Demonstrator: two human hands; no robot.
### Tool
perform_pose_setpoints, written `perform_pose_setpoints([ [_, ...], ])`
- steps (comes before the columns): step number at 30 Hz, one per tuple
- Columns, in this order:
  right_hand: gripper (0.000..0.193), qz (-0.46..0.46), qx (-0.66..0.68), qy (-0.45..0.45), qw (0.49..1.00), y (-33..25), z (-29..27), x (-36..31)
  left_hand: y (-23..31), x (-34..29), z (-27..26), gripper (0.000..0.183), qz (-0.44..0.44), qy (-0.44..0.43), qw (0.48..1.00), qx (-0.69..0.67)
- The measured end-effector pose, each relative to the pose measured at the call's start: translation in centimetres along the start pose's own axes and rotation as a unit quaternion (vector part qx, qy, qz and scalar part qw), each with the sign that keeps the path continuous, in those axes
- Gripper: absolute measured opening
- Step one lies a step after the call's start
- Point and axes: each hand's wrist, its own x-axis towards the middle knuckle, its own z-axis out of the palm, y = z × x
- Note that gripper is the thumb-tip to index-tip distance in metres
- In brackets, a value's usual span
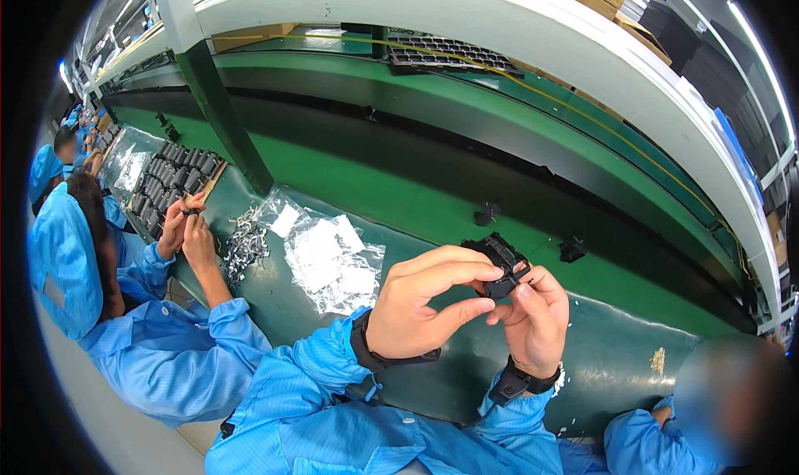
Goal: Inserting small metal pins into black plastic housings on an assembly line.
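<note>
From where I stand, both of the person's hands are closed on one black part (499, 267), held up in front of the body. The left hand (429, 300) has its fingertips on the part's near left side, with the thumb stretched just below it. The right hand (537, 317) pinches the right end between thumb and bent fingers. The part's finer details are hard to make out among the fingertips.

Behind the grip runs the long edge where the tabletop (454, 383) meets the green belt (433, 184). Two loose black pieces lie on the belt near the grip, one (486, 215) just beyond it and another (573, 250) off to its right. To the right of the right hand the tabletop stretches wide, giving elbow room as far as a small tan heap (657, 362).

Room is tighter left of the grip: clear bags with white sheets (325, 254) spread close to the left wrist, and past them sits a pile of small dark and silvery bits (245, 246). Farther left, a co-worker's hands (187, 225) work beside rows of black parts (175, 184). Well beyond the grip, the pale shelf edge (491, 9) arcs across, its green post (220, 117) standing left of the hands.
</note>
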Motion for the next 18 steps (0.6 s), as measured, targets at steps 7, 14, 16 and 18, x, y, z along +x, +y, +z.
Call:
perform_pose_setpoints([
  [7,0.011,-0.010,0.018,0.005,1.000,0.1,0.3,0.0,-0.2,-0.2,0.1,0.040,-0.015,0.001,0.999,-0.031],
  [14,0.009,-0.368,-0.263,0.147,0.880,1.3,2.0,-0.2,-0.4,-0.3,0.6,0.040,-0.008,0.053,0.997,-0.054],
  [16,0.010,-0.429,-0.368,0.065,0.822,0.4,2.1,-0.8,-0.5,-0.2,0.7,0.040,0.011,0.060,0.998,-0.013],
  [18,0.014,-0.448,-0.457,-0.049,0.767,-0.3,2.8,-1.4,-0.2,-0.1,0.7,0.039,0.022,0.061,0.998,0.016],
])
